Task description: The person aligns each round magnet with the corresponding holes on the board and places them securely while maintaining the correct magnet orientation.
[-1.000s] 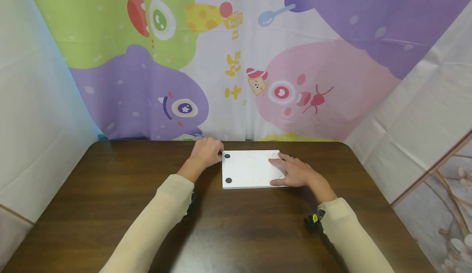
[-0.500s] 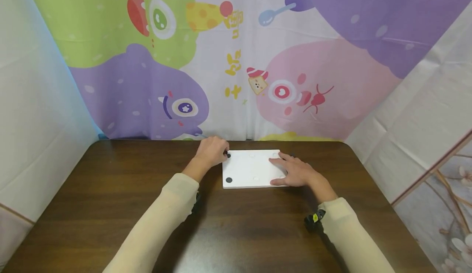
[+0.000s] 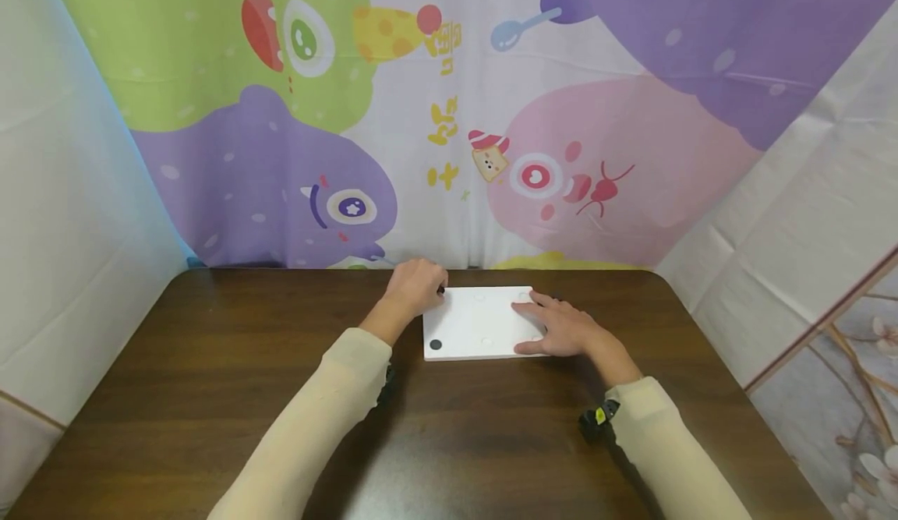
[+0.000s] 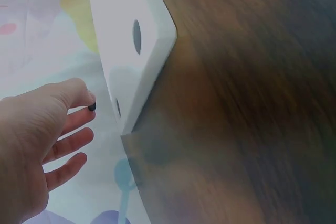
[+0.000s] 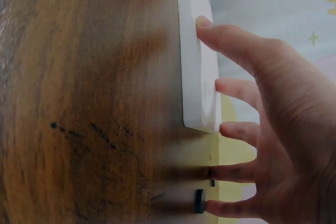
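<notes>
Piece (image 4: 92, 106), small and black, pinched between thumb and forefinger of the left grip (image 3: 415, 286), near the upper-left corner of the white board (image 3: 484, 319), just below the centre of the head frame. Shape mostly hidden. Seems light and stiff, perhaps slippery; best held by its edge with fingertips alone. Beneath the right grip (image 3: 561, 327), spread-fingered and clasping nothing, the board's right end, flat on the tabletop (image 3: 435, 442). Probably light and rigid, liable to slide when pushed sideways, so best steadied there. At lower left, black disc (image 3: 436, 344) in the board, perhaps too flush for easy pinching.
</notes>
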Tool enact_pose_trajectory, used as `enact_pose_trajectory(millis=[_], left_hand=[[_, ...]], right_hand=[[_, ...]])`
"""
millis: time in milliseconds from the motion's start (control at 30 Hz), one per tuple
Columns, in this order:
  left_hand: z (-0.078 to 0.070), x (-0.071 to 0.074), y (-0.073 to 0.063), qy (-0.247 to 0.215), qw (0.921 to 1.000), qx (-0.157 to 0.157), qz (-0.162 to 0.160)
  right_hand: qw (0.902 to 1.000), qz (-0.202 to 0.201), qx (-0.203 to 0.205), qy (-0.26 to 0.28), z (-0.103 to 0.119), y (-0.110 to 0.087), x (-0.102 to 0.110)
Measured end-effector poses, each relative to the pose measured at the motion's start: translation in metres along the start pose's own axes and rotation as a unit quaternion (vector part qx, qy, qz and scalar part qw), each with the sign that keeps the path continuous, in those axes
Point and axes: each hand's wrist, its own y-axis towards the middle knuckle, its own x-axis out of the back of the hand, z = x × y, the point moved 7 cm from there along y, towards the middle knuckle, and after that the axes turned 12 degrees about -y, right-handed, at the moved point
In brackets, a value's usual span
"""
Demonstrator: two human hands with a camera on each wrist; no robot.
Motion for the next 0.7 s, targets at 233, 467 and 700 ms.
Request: enact_pose_trajectory(millis=[233, 467, 700], left_hand=[[-0.018, 0.005, 0.001, -0.001, 0.9999, -0.013, 0.001], [-0.025, 0.004, 0.006, -0.004, 0.9999, -0.014, 0.002], [-0.027, 0.001, 0.01, -0.005, 0.9996, -0.025, -0.013]], right_hand=[[1.0, 0.001, 0.0, 0.003, 0.0, 0.0, 0.0], [1.0, 0.0, 0.001, 0.006, 0.0, -0.001, 0.0], [1.0, 0.0, -0.002, 0.006, 0.0, 0.0, 0.0]])
